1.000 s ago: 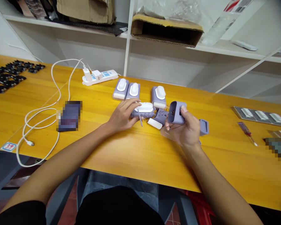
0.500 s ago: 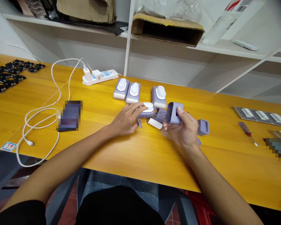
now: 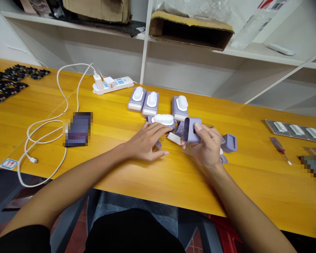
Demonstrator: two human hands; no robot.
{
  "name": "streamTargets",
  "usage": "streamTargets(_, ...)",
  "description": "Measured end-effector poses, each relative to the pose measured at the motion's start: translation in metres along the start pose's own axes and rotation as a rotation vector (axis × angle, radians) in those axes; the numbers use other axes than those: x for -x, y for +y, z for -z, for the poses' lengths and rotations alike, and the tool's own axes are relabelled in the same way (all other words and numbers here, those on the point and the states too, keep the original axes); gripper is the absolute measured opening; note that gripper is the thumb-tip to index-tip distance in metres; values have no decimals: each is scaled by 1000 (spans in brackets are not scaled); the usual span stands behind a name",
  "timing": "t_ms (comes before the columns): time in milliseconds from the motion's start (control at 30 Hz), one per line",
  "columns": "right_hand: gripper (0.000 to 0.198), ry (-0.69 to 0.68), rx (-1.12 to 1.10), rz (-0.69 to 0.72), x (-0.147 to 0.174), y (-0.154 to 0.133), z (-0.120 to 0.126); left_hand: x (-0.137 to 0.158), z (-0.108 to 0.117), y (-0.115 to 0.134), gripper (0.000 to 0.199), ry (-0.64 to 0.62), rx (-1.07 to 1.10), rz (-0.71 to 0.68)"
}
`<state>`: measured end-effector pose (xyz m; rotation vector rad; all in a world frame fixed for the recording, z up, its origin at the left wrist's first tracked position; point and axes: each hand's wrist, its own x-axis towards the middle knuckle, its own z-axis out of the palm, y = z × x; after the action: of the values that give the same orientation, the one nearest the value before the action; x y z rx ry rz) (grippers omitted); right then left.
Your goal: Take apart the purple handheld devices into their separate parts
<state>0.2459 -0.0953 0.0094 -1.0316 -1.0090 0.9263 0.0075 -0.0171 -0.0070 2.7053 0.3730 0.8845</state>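
In my right hand (image 3: 206, 144) is a hollow purple plastic housing (image 3: 191, 130), its open end facing left and the thumb near a dark hole in its side. My left hand (image 3: 149, 140) is spread above the table with nothing in it, thumb apart from the fingers. Just beyond its fingers lies a purple part with a white oval top (image 3: 162, 119). Thin coiled wires, small purple pieces and a white flat piece (image 3: 174, 138) lie between the hands, partly hidden. Right of my right hand stands another purple housing (image 3: 230, 143).
Behind stand purple units with white oval tops (image 3: 150, 102). A white power strip (image 3: 113, 85), looped cable and phone (image 3: 79, 129) are on the left, with black parts (image 3: 7, 82) farther off. On the right lie a screwdriver (image 3: 280, 150) and a metal plate (image 3: 295, 130). Shelves rise behind.
My left hand has drawn back from the white-topped part and opened, its thumb now stretched out to the right. The right hand still holds the purple housing, shifted slightly left and turned.
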Motion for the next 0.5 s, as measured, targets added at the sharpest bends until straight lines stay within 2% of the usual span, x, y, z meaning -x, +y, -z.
streamTargets(100, 39, -51, 6, -29, 3, 2, -1, 0, -5, 0, 76, 11, -20, 13)
streamTargets(333, 37, -200, 39, -79, 9, -1, -2, -1, -10, -2, 41, 120, -105, -32)
streamTargets(500, 34, -239, 75, -95, 11, -2, 1, -2, -12, 0, 34, 165, -100, -94)
